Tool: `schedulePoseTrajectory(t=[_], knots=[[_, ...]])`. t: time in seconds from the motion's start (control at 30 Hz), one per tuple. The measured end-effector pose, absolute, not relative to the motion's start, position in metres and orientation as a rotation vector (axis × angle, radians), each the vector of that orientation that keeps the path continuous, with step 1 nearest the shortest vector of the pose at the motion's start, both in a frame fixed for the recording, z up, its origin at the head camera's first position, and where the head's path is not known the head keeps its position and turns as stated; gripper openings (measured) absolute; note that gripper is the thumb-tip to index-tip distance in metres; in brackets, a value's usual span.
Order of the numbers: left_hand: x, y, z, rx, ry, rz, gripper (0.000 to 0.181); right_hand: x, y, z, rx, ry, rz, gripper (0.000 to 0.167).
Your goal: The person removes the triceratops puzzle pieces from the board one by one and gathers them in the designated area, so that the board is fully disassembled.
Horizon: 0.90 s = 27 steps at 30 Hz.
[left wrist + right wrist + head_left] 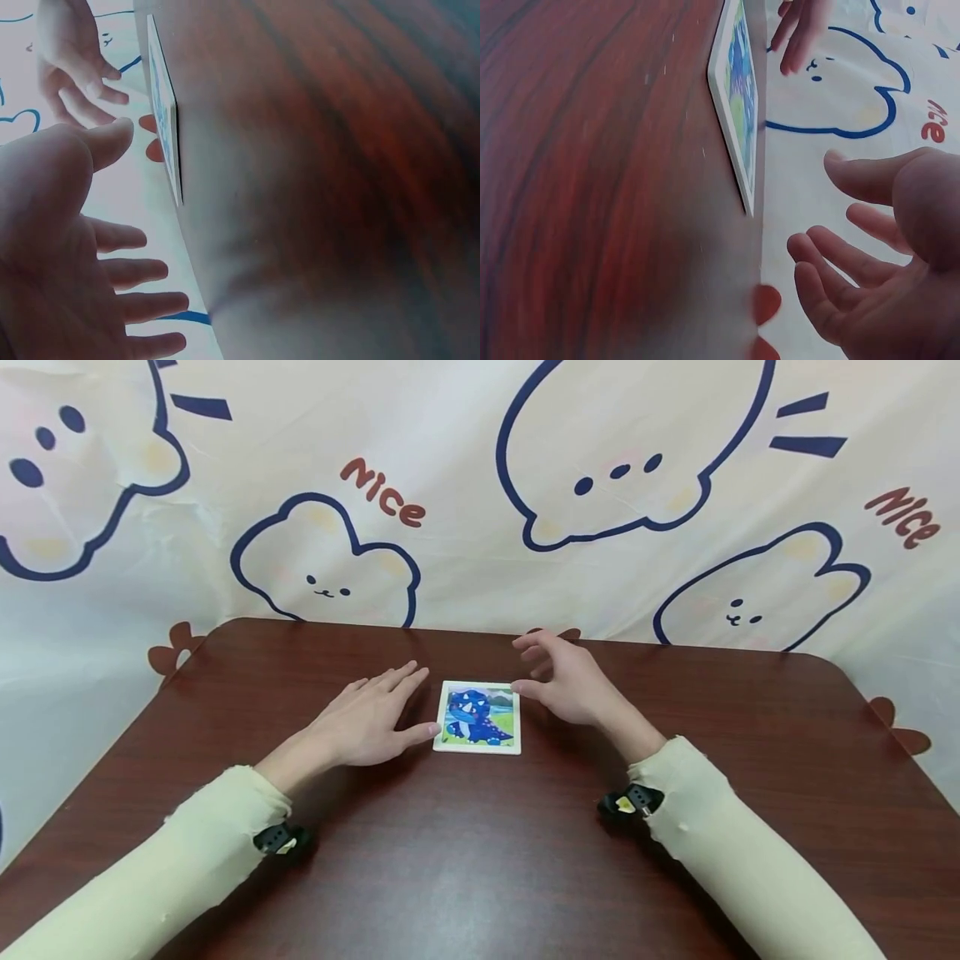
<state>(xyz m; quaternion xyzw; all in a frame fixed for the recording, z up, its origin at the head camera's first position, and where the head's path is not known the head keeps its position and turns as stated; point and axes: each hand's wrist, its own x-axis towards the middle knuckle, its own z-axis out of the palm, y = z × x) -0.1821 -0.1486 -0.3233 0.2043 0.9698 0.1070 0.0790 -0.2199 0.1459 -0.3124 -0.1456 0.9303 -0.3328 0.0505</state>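
A flat square picture (pixel 480 718) with a white border lies on the table, showing a blue horned dinosaur on a green and blue background. To its left, my left hand (pixel 367 718) hovers with fingers spread and thumb stretched toward the border. On the other side, my right hand (pixel 572 683) is raised with its fingers loosely bent, its thumb near the upper right corner. The wrist views show the picture (pixel 163 112) edge-on, with a gap between it and the left thumb. In the right wrist view, the right hand (pixel 892 262) holds nothing.
The dark brown wooden table (pixel 480 860) extends around the picture. Behind it hangs a pale cloth (pixel 450 427) with cartoon outlines and the word "Nice". Both wrists wear black straps below light sleeves (pixel 742 827).
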Motion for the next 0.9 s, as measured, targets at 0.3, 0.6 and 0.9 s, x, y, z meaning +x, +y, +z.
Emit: schedulePoseTrajectory(t=[0.3, 0.6, 0.9], knots=[[-0.183, -0.142, -0.328, 0.66, 2.828, 0.332, 0.088, -0.226, 0.114, -0.324, -0.502, 2.714, -1.059, 0.046], [-0.183, -0.131, -0.328, 0.659, 2.764, 0.329, 0.087, -0.23, 0.096, -0.333, -0.528, 2.686, -1.017, 0.036], [-0.182, -0.128, -0.329, 0.657, 2.736, 0.275, 0.084, -0.235, 0.089, -0.335, -0.485, 2.669, -0.957, 0.029]])
